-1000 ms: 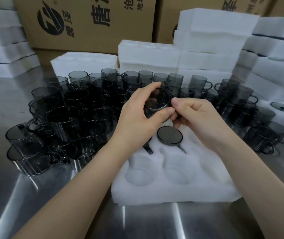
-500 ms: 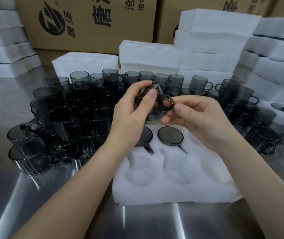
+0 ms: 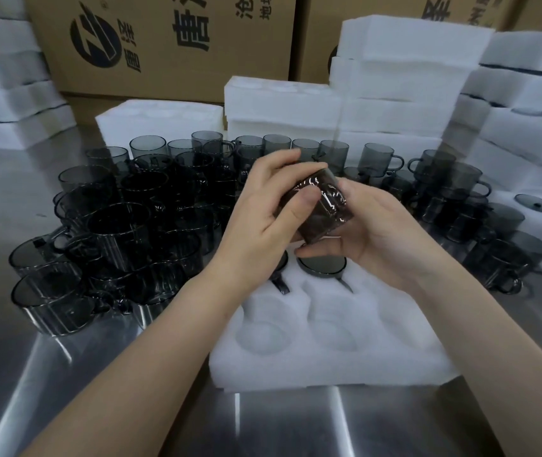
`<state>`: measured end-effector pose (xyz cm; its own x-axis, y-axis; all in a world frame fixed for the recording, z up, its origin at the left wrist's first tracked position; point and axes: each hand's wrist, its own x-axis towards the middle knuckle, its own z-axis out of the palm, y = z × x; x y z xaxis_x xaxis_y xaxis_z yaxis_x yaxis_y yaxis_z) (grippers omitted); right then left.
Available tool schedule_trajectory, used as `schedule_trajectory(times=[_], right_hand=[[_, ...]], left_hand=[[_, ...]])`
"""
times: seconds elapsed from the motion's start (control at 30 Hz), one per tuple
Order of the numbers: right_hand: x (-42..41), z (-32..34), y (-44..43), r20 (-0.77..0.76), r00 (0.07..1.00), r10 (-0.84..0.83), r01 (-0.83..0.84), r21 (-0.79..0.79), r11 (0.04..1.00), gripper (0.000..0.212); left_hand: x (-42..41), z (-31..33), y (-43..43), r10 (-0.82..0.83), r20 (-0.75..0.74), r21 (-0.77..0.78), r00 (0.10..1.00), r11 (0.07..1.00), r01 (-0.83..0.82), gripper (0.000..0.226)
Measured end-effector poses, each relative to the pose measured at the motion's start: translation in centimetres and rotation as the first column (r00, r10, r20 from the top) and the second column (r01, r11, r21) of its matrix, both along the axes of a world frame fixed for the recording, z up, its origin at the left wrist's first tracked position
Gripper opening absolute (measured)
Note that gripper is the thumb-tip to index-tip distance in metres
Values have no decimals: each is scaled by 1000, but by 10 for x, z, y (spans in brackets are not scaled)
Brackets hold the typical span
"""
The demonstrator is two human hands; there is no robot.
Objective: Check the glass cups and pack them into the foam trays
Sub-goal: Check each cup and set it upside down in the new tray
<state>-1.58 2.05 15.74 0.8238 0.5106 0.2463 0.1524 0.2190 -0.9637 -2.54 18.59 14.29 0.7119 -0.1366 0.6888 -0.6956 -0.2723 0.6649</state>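
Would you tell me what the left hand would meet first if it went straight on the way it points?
The left hand points away and rightward and grips the glass cup, so that comes first; just beyond, the right hand holds the cup's other side. Depth past them is unclear.

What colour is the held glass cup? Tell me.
The cup is translucent smoky grey, best seen in the head view.

foam tray front-centre | cups left, behind | boxes rear
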Motion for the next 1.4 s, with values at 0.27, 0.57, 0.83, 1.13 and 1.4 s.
schedule_trajectory(times=[0.27,0.57,0.83,1.13,1.4], right_hand=[[1,-2,0,55,973,-226,224,36,974,32],[2,3,-1,-64,960,-273,278,112,954,36],[5,8,-2,-290,949,-124,176,162,971,44],[5,7,-2,-275,961,-38,71,111,991,60],[5,2,1,-192,954,-230,245,62,967,49]], left_hand=[[-5,-1,-4,93,63,132,994,986,-101,58],[-6,-1,-4,45,97,94,994,994,-54,66],[-4,-3,-4,-16,103,44,995,999,11,69],[-3,-2,-2,77,-26,100,997,992,-74,82],[-6,-1,-4,139,125,154,982,975,-158,68]])
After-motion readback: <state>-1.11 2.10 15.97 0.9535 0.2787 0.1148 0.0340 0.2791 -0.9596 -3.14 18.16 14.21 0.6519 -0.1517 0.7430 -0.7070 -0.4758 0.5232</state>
